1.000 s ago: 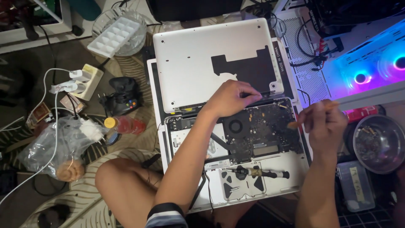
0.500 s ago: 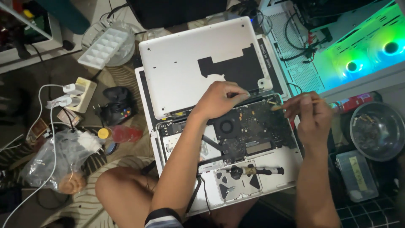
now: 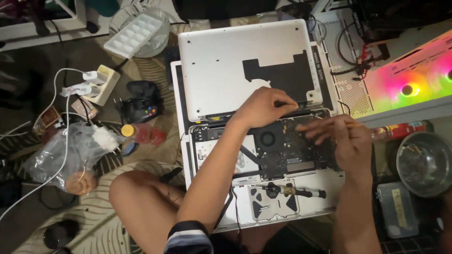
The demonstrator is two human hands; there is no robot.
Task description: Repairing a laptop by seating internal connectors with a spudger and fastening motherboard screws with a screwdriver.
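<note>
Left hand curled, fingertips pressing the opened laptop near its hinge. Right hand pinching a thin stick tool over the board, kinda blurry tho.

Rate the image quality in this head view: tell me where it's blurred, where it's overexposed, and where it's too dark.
Head view: the right hand over the opened laptop is motion-blurred, while the left hand is sharper; the lit computer case glows pink and green, nearly blown out; the left edge and bottom corners sink into shadow; the removed bottom cover is evenly lit.
</note>
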